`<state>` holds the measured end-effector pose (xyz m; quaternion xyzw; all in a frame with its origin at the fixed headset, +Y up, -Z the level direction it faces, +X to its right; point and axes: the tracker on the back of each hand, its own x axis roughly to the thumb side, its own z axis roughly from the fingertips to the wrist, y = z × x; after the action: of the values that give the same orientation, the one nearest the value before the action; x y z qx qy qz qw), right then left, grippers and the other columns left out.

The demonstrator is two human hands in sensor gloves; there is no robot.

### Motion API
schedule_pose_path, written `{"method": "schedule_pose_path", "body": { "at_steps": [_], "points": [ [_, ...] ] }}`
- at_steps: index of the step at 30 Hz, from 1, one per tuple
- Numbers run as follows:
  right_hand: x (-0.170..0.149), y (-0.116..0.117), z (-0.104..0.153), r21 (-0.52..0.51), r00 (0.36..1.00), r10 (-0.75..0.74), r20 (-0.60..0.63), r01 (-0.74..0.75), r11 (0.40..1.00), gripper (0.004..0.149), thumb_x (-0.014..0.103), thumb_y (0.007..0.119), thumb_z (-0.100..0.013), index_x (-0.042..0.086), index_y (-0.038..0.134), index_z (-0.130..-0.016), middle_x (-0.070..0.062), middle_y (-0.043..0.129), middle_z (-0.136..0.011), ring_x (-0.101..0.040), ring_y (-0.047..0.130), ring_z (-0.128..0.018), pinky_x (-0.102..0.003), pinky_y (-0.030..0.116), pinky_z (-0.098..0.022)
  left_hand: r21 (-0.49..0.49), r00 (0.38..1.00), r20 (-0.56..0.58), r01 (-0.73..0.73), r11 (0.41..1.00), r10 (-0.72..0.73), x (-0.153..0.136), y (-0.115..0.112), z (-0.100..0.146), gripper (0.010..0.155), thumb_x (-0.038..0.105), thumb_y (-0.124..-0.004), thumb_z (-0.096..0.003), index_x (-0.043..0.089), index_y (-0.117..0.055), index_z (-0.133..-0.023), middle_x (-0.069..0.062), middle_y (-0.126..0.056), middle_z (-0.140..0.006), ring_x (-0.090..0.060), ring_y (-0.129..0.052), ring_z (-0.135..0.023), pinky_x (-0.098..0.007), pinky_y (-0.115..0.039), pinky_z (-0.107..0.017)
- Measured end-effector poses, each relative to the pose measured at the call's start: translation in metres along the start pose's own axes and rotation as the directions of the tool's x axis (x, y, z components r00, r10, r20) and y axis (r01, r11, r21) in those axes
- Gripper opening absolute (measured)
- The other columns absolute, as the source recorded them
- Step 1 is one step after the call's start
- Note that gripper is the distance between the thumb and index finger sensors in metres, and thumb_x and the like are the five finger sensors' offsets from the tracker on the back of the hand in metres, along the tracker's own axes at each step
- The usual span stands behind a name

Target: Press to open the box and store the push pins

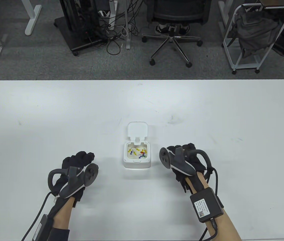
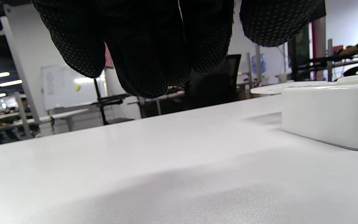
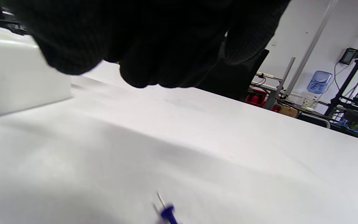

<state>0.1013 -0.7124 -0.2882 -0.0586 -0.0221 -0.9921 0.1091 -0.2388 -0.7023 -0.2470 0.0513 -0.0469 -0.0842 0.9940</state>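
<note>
White push-pin box point(image 1: 137, 155): stood mid-table point(image 1: 31, 120), lid point(image 1: 137, 129) flipped open toward the far side. Coloured push pins point(image 1: 138, 152) lay inside. One blue push pin point(image 3: 167, 213) lay on the table under the right hand point(image 1: 182, 160). Right hand: just right of the box, fingers curled, holding nothing visible. Left hand point(image 1: 75, 168): left of the box, well apart, fingers point(image 2: 141, 62) curled and empty.

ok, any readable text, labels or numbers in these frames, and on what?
None can be read.
White label on the black sensor box strapped to the right forearm: printed lines and a QR code, too small to read.
Whiteboard in the left wrist view: faint marks, blurred.
Pin box: no markings visible.
</note>
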Motion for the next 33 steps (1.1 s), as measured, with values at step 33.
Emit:
{"method": "schedule_pose_path", "body": {
  "at_steps": [33],
  "points": [
    [-0.022,0.058,0.016,0.054,0.991,0.016,-0.130,-0.009,0.999,0.046,0.038,0.083,-0.038,0.032,0.069,-0.082,0.007,0.091,-0.079,-0.022,0.095,-0.070,-0.057,0.067,-0.073,-0.003,1.000,-0.022,0.014,1.000,-0.014,-0.004,-0.002,0.003,0.056,0.055,-0.066,-0.0493,0.032,-0.072,-0.100,0.000,-0.081,-0.105,-0.022,-0.097,-0.083,-0.051,-0.076,-0.074]
  ]
}}
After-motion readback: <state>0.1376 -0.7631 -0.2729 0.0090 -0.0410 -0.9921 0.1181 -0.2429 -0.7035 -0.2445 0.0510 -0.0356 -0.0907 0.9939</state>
